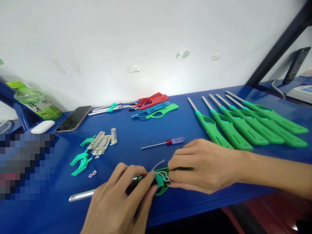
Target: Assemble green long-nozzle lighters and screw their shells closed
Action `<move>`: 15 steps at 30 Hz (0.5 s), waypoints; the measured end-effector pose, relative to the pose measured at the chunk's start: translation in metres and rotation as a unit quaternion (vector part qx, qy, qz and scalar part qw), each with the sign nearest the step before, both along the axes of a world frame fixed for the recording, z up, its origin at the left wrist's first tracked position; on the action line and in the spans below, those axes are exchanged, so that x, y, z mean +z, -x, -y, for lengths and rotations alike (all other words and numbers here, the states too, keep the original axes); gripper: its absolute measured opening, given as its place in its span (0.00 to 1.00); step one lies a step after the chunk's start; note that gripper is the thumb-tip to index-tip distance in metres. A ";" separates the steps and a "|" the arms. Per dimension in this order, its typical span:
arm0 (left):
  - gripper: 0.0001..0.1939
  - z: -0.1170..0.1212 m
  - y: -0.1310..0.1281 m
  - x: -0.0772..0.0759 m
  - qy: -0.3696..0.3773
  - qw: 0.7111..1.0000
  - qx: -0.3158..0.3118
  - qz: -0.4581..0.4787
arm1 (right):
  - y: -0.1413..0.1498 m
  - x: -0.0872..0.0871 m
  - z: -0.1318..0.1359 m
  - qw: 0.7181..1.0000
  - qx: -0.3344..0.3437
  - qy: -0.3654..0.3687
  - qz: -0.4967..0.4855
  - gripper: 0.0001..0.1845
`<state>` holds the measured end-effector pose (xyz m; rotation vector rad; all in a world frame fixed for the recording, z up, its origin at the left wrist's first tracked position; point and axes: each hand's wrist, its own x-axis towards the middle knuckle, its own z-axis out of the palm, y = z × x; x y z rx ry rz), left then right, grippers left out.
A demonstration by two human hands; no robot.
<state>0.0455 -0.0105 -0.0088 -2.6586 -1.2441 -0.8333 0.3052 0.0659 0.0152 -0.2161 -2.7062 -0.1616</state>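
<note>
My left hand (122, 195) grips an opened long-nosed gas lighter near the table's front edge. Its metal tube (81, 195) sticks out to the left. Between my hands show the green handle shell (161, 191), a teal trigger (159, 179), white wires (164, 175) and a thin clear tube (159, 164) pointing up. My right hand (204, 165) has its fingers closed at the shell's right end, by the wires; what its fingertips pinch is hidden. Just behind lies a screwdriver (175, 141) with a purple and red handle.
Several assembled green lighters (216, 131) lie at right. Clear fuel tanks (104, 144) and teal triggers (81, 164) lie at left. Along the wall are metal tubes (101, 112) and red shells (156, 100). A phone (74, 119), white case (43, 126) and bottle (37, 102) stand back left.
</note>
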 end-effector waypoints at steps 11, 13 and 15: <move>0.12 0.005 0.006 -0.002 0.008 0.999 -0.021 -0.029 | 0.002 0.001 0.002 1.000 -0.001 -0.020 0.016 0.20; 0.11 0.005 0.007 -0.003 0.006 0.999 -0.021 -0.034 | 0.001 0.001 0.005 0.999 0.001 -0.027 0.019 0.21; 0.11 0.005 0.006 -0.003 -0.003 0.998 -0.019 -0.051 | 0.001 0.000 0.010 0.999 0.006 -0.042 0.020 0.22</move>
